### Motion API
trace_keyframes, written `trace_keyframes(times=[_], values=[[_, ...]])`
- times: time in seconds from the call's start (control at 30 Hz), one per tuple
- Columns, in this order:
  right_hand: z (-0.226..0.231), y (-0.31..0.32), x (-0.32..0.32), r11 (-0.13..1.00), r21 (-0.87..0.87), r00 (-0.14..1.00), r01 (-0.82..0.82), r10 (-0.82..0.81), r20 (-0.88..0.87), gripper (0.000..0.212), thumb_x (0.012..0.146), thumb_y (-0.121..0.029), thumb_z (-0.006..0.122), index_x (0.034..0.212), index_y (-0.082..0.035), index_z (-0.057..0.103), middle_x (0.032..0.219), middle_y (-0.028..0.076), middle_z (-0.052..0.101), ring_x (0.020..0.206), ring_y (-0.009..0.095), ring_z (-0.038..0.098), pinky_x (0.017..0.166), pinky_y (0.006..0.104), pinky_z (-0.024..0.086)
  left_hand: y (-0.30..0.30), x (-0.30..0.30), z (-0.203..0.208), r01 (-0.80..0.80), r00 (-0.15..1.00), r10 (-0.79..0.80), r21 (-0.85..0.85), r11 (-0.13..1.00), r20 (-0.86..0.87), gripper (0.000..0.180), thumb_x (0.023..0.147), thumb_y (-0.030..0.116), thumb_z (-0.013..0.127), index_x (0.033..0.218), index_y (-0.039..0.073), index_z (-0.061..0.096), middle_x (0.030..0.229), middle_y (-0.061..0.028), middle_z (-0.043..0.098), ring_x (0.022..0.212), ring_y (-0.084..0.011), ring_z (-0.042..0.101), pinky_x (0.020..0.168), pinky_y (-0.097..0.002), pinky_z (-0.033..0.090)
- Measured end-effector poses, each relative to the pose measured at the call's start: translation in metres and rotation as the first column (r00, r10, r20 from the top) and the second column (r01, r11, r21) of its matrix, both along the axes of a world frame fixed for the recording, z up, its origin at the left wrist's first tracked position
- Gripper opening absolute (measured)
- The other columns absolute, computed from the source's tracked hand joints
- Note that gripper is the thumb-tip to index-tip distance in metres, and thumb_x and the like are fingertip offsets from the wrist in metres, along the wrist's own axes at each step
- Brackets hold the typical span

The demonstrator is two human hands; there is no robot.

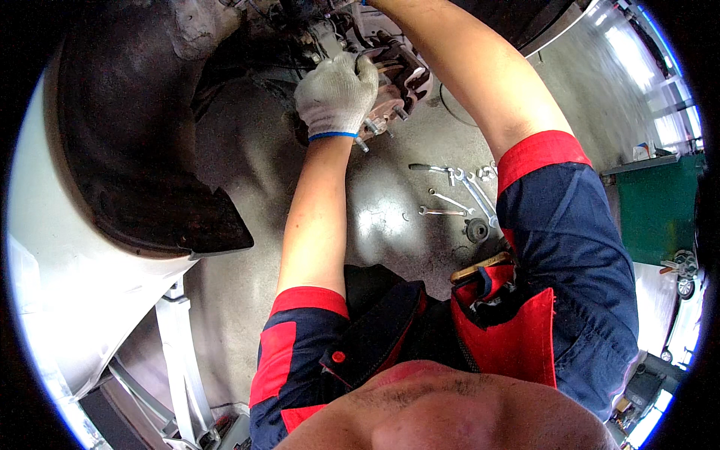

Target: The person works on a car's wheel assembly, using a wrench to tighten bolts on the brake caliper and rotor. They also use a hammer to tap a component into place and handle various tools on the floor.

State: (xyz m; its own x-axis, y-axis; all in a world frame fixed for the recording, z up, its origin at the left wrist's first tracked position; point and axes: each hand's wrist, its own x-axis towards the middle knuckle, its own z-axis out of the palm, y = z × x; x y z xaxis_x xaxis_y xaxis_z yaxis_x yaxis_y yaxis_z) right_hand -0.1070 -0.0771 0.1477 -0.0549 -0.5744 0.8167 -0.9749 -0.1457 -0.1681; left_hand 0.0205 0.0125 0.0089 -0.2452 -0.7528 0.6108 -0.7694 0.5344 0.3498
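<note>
My left hand, in a white knit glove with a blue cuff, reaches up into the open wheel well. Its fingers curl around a grey metal suspension part; the fingertips are hidden behind the glove's back. Just right of and below that hand is a rusty wheel hub with several bare studs sticking out. My right arm stretches across to the same assembly from the right. Only a sliver of the right hand shows at the top edge, so its fingers cannot be made out.
A dark wheel-arch liner and white car body curve along the left. Wrenches and a round black part lie on the concrete floor. A white metal stand is lower left; a green cabinet is at right.
</note>
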Motion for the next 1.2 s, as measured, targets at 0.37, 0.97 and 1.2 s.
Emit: trace_keyframes(times=[0.37, 0.97, 1.2], values=[[-0.001, -0.002, 0.003, 0.999, -0.002, 0.991, -0.051, 0.051, 0.125, 0.038, 0.098, -0.039, 0.058, 0.107, -0.002, 0.062, 0.097, 0.028, 0.071, 0.091, 0.044, 0.07, 0.082, 0.0548, 0.056, 0.003, 0.009, 0.018, 0.054, 0.999, -0.054, 0.219, 0.974, -0.008, 0.041, 0.093, 0.042, 0.06, 0.093, 0.004, 0.076, 0.088, -0.0231, 0.074, 0.084, -0.0412, 0.074, 0.079, -0.0498, 0.06], [0.0, -0.013, -0.01, 0.989, 0.12, 0.996, -0.085, 0.085, 0.005, 0.037, 0.09, -0.036, 0.066, 0.107, -0.004, 0.071, 0.107, 0.025, 0.071, 0.103, 0.041, 0.069, 0.091, 0.0495, 0.056, -0.326, 0.044, 0.038, 0.61, 0.74, -0.626, -0.149, 0.778, -0.246, 0.042, 0.097, -0.009, 0.048, 0.135, 0.0, 0.063, 0.136, -0.0099, 0.066, 0.127, -0.0235, 0.059, 0.114, -0.0348, 0.043], [-0.003, -0.003, -0.015, 0.98, 0.198, 0.996, -0.036, 0.019, 0.087, 0.037, 0.096, -0.034, 0.06, 0.116, -0.003, 0.064, 0.111, 0.028, 0.069, 0.106, 0.043, 0.068, 0.092, 0.0504, 0.055, -0.318, 0.033, 0.029, 0.556, 0.738, -0.595, -0.213, 0.803, -0.318, 0.044, 0.093, -0.012, 0.045, 0.123, 0.007, 0.071, 0.129, -0.01, 0.071, 0.124, -0.0218, 0.063, 0.111, -0.0329, 0.045]])
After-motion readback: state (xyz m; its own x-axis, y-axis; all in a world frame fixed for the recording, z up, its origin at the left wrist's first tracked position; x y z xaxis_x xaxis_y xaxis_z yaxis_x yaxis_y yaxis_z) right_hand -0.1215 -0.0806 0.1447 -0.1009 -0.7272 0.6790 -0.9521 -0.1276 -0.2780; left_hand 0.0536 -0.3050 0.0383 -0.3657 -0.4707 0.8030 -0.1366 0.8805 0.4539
